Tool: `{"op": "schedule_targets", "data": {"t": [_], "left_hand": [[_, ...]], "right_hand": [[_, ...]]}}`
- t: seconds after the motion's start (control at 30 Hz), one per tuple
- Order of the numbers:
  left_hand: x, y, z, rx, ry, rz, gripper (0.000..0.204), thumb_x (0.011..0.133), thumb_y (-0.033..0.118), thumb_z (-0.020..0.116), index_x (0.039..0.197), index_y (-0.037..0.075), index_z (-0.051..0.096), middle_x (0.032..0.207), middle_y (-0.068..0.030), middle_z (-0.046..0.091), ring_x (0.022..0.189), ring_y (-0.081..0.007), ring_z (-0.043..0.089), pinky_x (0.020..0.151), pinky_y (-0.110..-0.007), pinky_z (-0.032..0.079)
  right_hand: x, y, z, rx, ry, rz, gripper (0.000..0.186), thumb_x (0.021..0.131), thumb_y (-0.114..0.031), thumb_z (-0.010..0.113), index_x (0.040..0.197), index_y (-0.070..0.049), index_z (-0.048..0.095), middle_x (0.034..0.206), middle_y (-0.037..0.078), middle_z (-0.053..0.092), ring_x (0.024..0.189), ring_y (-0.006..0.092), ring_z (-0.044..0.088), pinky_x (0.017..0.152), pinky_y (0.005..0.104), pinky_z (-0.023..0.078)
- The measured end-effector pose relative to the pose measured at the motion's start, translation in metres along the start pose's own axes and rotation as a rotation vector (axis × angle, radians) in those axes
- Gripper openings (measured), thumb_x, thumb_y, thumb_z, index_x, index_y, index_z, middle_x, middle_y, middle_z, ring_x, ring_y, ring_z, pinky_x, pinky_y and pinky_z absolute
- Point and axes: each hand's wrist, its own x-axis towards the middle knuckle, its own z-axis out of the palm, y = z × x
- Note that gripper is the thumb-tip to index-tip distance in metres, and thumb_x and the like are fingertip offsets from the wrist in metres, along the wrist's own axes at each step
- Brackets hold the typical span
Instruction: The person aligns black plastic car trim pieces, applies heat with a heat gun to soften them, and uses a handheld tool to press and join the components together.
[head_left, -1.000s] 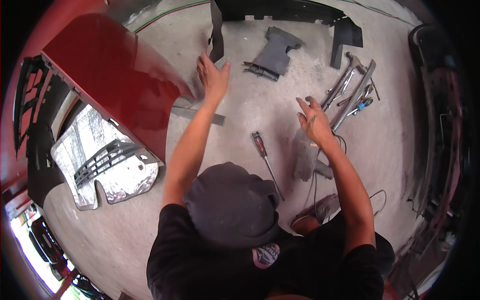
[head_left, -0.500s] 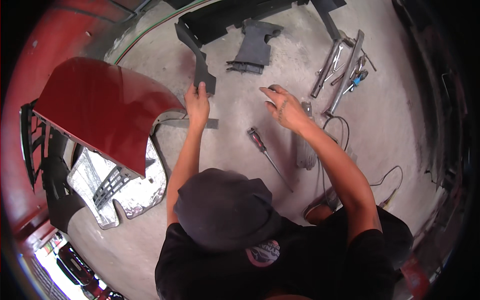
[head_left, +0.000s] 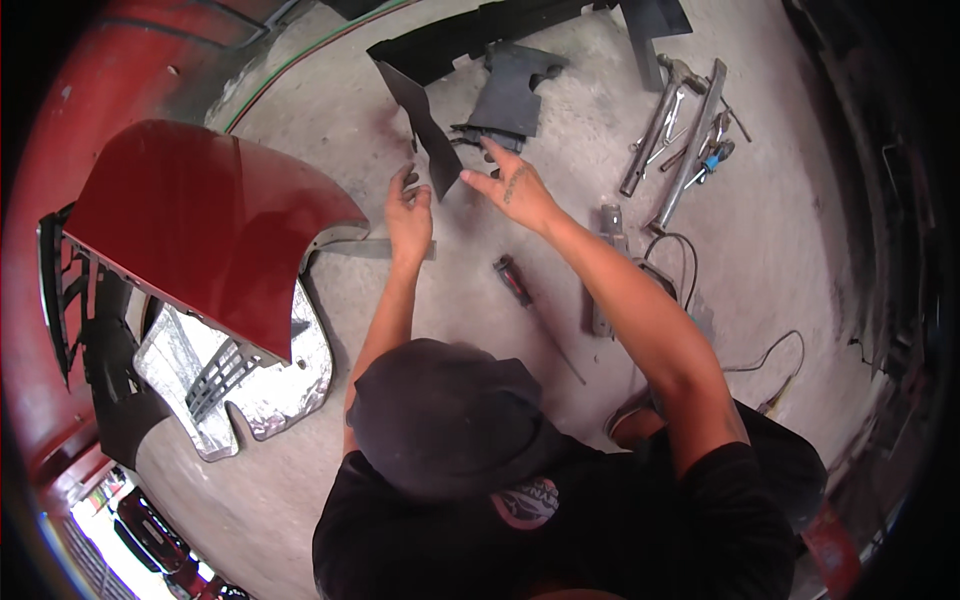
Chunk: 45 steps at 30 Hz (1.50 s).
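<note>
A long black plastic trim panel [head_left: 425, 125] slants across the upper middle, its near end tilted up off the floor. To the left of that end is my left hand [head_left: 408, 210], its fingers apart and loosely bent, with nothing in them. My right hand [head_left: 515, 190] is on the other side, thumb tip at the panel's edge and fingers spread. Whether the thumb presses on it I cannot tell. Just beyond the right fingers lies a smaller dark grey trim piece [head_left: 510, 90]. A screwdriver with a red and black handle [head_left: 513, 280] lies on the floor below my right hand.
A red body panel [head_left: 210, 220] and a silver foil-faced shield [head_left: 300, 390] lie at left. Metal bars [head_left: 692, 150], wrenches and a blue-handled screwdriver [head_left: 715, 160] lie at right. A grey corded tool [head_left: 612, 225] is partly hidden by my right forearm. Black trim [head_left: 440, 55] spans the far side.
My left hand has let go of the panel's near end. That end has swung right and tilted up. My right hand has moved left to the panel's edge.
</note>
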Motion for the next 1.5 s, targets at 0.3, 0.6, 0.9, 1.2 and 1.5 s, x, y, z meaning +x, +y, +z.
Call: {"op": "schedule_targets", "data": {"t": [0.3, 0.6, 0.9, 1.2, 1.5], "left_hand": [[0.057, 0.034, 0.000, -0.192, -0.087, -0.066, 0.075, 0.098, 0.027, 0.068, 0.157, -0.001, 0.031, 0.150, -0.0230, 0.047, 0.134, -0.0262, 0.051, 0.107, -0.034, 0.044], [0.092, 0.025, 0.001, 0.092, -0.106, 0.210, 0.068, 0.090, 0.020, 0.076, 0.145, -0.004, 0.044, 0.142, -0.0224, 0.054, 0.130, -0.0322, 0.053, 0.109, -0.038, 0.039], [0.074, 0.028, -0.019, 0.276, 0.045, 0.118, 0.037, 0.088, 0.004, 0.055, 0.123, -0.008, 0.060, 0.121, -0.0199, 0.066, 0.114, -0.0329, 0.062, 0.101, -0.039, 0.044], [0.038, 0.018, -0.051, 0.195, -0.057, -0.092, 0.038, 0.090, 0.005, 0.060, 0.126, -0.008, 0.059, 0.124, -0.0175, 0.066, 0.113, -0.0277, 0.062, 0.100, -0.036, 0.044], [-0.030, 0.033, -0.081, 0.249, -0.016, -0.153, 0.044, 0.092, 0.010, 0.068, 0.132, -0.007, 0.056, 0.127, -0.0125, 0.064, 0.113, -0.0213, 0.060, 0.101, -0.033, 0.045]], "right_hand": [[0.025, 0.015, 0.039, 0.020, -0.061, -0.190, 0.053, 0.081, -0.008, 0.068, 0.133, -0.002, 0.058, 0.120, 0.025, 0.066, 0.112, 0.0432, 0.063, 0.096, 0.0453, 0.051], [-0.010, -0.020, 0.030, -0.129, -0.090, -0.241, 0.058, 0.082, 0.002, 0.056, 0.139, -0.003, 0.054, 0.114, 0.024, 0.067, 0.105, 0.0421, 0.064, 0.092, 0.0469, 0.052], [-0.033, 0.003, 0.013, -0.200, -0.196, -0.377, 0.061, 0.093, -0.022, 0.067, 0.148, -0.005, 0.046, 0.131, 0.024, 0.061, 0.105, 0.0391, 0.067, 0.093, 0.0430, 0.054], [0.034, 0.133, -0.204, -0.084, 0.597, 0.181, 0.053, 0.085, -0.023, 0.073, 0.133, -0.001, 0.062, 0.108, 0.024, 0.072, 0.098, 0.0343, 0.070, 0.090, 0.0408, 0.054], [0.125, 0.140, -0.287, -0.019, 0.702, 0.063, 0.074, 0.075, -0.018, 0.073, 0.140, 0.011, 0.049, 0.123, 0.029, 0.067, 0.115, 0.0364, 0.065, 0.098, 0.0376, 0.050]]}}
